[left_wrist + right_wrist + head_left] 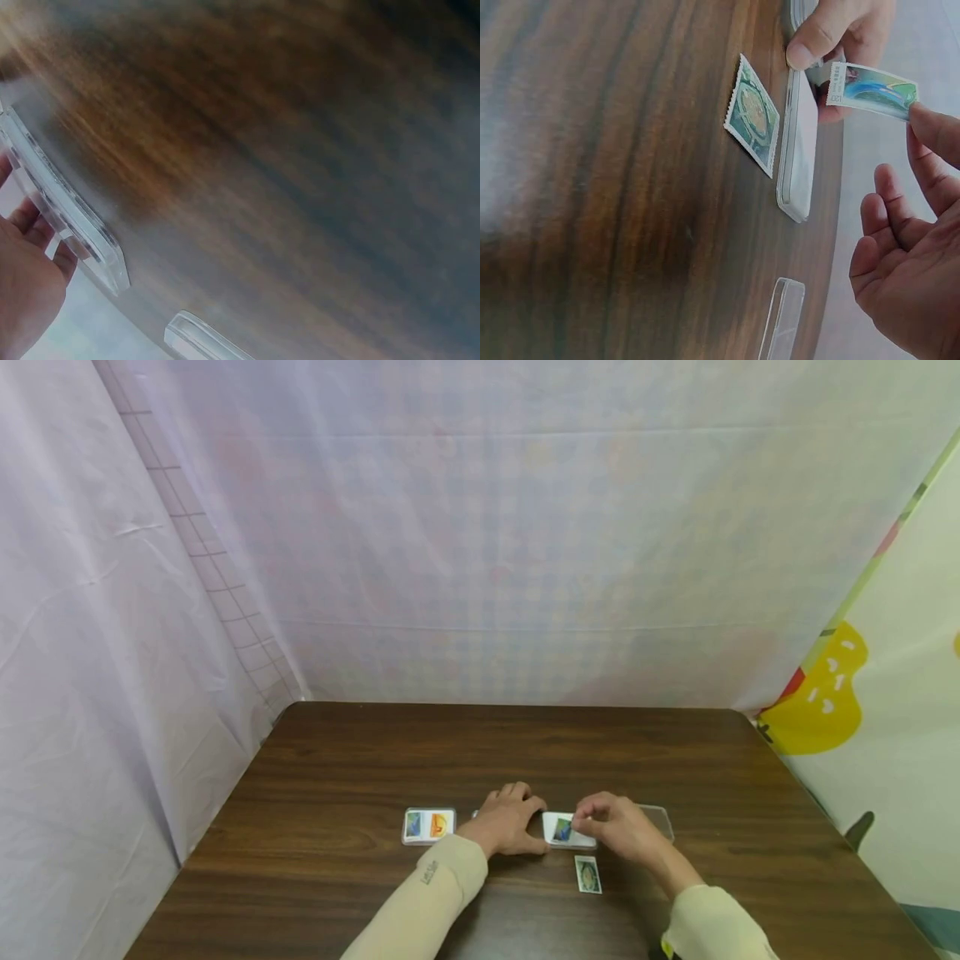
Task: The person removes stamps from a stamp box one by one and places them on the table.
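Note:
My right hand (618,828) pinches a small blue-green postage stamp (874,91) between thumb and index finger; the other fingers are loosely bent. The stamp is above a flat clear case with a white insert (801,150). At that case's left end, my left hand (506,820) holds it with the thumb on the near edge and fingers at the far side. A second stamp (588,874), green with an oval design, lies flat on the table in front of the case. In the left wrist view, the left hand's fingers (26,217) show beside a clear case.
Left of the hands lies another clear case (429,827) containing a blue stamp and an orange one. A clear empty lid (660,818) lies behind the right hand. Part of another case (802,11) is behind the left hand. The brown table (360,752) meets white curtains.

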Action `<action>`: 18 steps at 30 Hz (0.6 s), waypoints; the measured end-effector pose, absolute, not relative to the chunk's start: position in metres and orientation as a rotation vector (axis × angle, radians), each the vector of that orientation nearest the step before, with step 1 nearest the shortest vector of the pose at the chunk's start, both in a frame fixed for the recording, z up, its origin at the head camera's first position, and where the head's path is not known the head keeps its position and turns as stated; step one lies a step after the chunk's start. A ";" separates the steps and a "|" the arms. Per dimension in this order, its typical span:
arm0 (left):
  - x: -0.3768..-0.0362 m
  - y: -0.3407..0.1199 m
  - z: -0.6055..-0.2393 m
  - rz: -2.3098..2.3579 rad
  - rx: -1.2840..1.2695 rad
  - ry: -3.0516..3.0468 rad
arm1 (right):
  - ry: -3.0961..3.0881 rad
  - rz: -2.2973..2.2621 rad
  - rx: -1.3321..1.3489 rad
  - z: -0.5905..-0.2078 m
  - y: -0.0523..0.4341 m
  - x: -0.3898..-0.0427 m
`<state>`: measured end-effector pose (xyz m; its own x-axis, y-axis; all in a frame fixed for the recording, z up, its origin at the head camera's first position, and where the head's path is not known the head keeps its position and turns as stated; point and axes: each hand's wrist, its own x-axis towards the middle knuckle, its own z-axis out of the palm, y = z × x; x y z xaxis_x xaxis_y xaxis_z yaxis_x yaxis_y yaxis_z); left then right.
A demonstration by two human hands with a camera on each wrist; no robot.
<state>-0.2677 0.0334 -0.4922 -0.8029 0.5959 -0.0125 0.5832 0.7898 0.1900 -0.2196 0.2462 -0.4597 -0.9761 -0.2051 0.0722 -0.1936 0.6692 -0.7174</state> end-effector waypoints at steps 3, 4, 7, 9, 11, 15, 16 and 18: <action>-0.268 0.033 -0.492 0.273 0.957 2.905 | 2.832 -1.225 -0.398 -0.461 0.247 -0.215; -0.268 0.033 -0.492 0.269 0.959 2.906 | 2.824 -1.224 -0.414 -0.462 0.248 -0.214; -0.268 0.033 -0.492 0.272 0.964 2.907 | 2.797 -1.230 -0.466 -0.464 0.249 -0.212; -0.268 0.033 -0.492 0.271 0.966 2.905 | 2.781 -1.232 -0.496 -0.466 0.250 -0.211; -0.268 0.033 -0.492 0.267 0.968 2.904 | 2.767 -1.234 -0.521 -0.467 0.250 -0.210; -0.268 0.033 -0.492 0.257 0.969 2.901 | 2.744 -1.231 -0.565 -0.467 0.249 -0.207; -0.269 0.033 -0.492 0.261 0.967 2.900 | 2.735 -1.237 -0.575 -0.467 0.248 -0.207; -0.269 0.033 -0.493 0.266 0.964 2.898 | 2.718 -1.245 -0.594 -0.466 0.247 -0.206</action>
<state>-0.2688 0.0326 -0.4928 -0.7997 0.6001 -0.0174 0.5870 0.7876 0.1875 -0.2056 0.2470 -0.4664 -0.9197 -0.3853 0.0753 -0.3088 0.5913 -0.7450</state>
